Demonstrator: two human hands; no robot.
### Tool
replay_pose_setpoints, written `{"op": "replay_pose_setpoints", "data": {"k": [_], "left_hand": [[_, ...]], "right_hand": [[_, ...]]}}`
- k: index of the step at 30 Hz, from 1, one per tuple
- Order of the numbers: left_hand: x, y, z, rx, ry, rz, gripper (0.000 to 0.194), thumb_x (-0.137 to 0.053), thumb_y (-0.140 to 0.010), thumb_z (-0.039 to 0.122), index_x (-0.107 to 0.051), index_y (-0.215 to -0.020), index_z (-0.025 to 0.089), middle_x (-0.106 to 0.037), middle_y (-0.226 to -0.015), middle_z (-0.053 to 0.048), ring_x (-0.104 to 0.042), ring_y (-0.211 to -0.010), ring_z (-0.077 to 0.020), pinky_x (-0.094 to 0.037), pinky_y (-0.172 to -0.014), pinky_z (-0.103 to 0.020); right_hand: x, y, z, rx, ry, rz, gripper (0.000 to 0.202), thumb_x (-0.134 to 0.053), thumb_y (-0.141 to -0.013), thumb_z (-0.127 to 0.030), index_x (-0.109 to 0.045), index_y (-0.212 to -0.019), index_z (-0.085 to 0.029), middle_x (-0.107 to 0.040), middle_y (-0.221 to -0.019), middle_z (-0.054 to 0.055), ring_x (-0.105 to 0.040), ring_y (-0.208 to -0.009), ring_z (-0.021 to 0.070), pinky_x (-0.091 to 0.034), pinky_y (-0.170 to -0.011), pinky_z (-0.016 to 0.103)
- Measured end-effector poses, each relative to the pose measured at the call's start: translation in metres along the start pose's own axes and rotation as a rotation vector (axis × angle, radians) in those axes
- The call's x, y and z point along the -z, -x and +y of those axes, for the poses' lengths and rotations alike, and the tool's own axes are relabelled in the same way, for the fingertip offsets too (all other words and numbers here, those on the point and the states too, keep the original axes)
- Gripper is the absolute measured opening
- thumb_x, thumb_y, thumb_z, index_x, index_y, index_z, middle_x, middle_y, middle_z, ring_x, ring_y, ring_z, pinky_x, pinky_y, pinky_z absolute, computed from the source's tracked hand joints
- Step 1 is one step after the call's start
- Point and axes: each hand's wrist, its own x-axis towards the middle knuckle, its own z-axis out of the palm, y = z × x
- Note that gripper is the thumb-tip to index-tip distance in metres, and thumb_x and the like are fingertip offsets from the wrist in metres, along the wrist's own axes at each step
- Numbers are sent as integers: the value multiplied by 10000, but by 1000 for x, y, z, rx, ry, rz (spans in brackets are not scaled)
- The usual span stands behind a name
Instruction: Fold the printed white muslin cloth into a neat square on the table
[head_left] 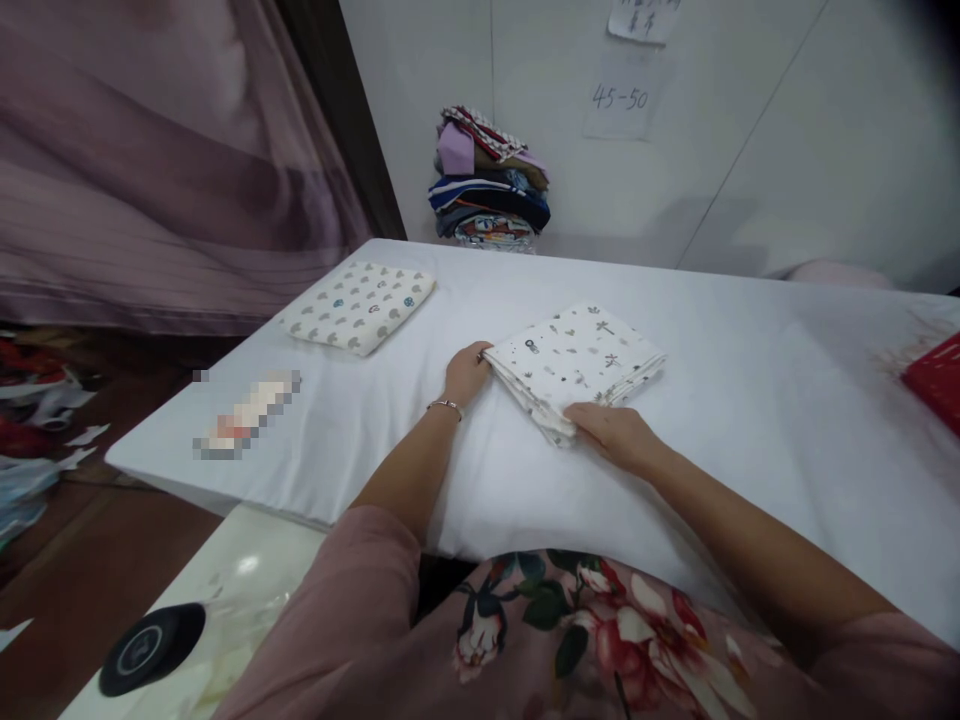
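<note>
A folded white cloth (574, 355) with small dark plant prints lies on the white-covered table (720, 400) in front of me. My left hand (469, 370) grips its left corner, fingers closed and partly hidden behind the edge. At the near corner, my right hand (615, 432) pinches the layered edge, thumb on top. Loose layers hang slightly apart along the near left side. Farther left on the table rests another folded cloth (360, 308), cream with grey mushroom-like prints, touched by neither hand.
A blurred-out flat item (247, 415) lies at the table's left. Folded clothes (491, 180) are stacked behind the far edge, against the wall. A red fringed cloth (934, 380) sits at the right. A round black object (152, 648) is on a lower white surface at bottom left.
</note>
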Motion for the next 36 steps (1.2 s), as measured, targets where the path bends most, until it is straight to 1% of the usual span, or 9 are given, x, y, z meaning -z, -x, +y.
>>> {"op": "replay_pose_setpoints", "data": {"k": [3,7,10,13,17,20,25,31,36], "left_hand": [[0,1,1,-9,-8,4,317,-472,-758,149,-619,-1019,253,-664,-935,3,-583,-866,-178,-432,-774,-278],[2,4,4,16,12,6,320,-481,-778,169,-597,-1067,243,-652,-992,-10,-581,-874,-174,-438,-810,-287],[7,15,10,81,16,108,348,-523,-777,212,-554,-1123,198,-600,-1124,-61,-578,-883,-173,-442,-819,-295],[9,37,20,169,57,180,247,-549,-769,252,-585,-1004,183,-632,-1010,-64,-592,-801,-166,-457,-756,-297],[2,72,43,331,374,-81,102,-558,-760,264,-603,-743,173,-632,-674,-14,-581,-559,-126,-444,-557,-244],[-4,91,64,435,628,-228,110,-570,-750,257,-606,-729,156,-652,-701,-31,-548,-463,-95,-383,-443,-211],[-3,103,94,515,889,-313,131,-615,-726,267,-634,-734,137,-662,-772,-54,-535,-461,-72,-321,-400,-188],[-3,114,114,602,1262,-410,175,-654,-682,233,-636,-830,141,-656,-825,-52,-570,-569,-72,-331,-450,-162],[-3,118,116,708,1280,-421,148,-654,-691,248,-598,-767,134,-638,-736,-52,-618,-642,-113,-362,-480,-171]], "right_hand": [[-15,7,-2,27,-32,-61,332,-370,-889,-195,-543,-1172,-221,-594,-1203,61,-593,-1028,161,-519,-771,278],[-22,13,-5,-87,-96,-51,350,-391,-876,-196,-515,-1202,-225,-585,-1210,65,-578,-1051,168,-510,-820,304],[-19,13,-8,-165,-183,-9,338,-404,-877,-225,-503,-1200,-228,-597,-1181,61,-580,-1043,172,-506,-833,306],[-17,11,-11,-226,-284,47,309,-425,-869,-242,-516,-1164,-225,-610,-1142,52,-587,-1015,171,-500,-827,293],[-17,9,-15,-258,-369,96,294,-434,-854,-237,-533,-1131,-231,-620,-1098,40,-597,-953,167,-495,-802,287],[-18,9,-16,-264,-400,159,289,-445,-849,-246,-538,-1121,-224,-626,-1069,46,-607,-880,164,-503,-755,282],[-17,9,-16,-243,-391,214,293,-446,-849,-253,-523,-1131,-225,-626,-1042,56,-602,-741,149,-504,-672,279],[-17,12,-16,-203,-330,257,320,-430,-845,-223,-510,-1156,-230,-621,-1072,60,-621,-793,153,-516,-697,281],[-20,15,-17,-152,-276,219,324,-415,-859,-223,-504,-1170,-234,-613,-1118,62,-618,-933,170,-528,-747,290]]}}
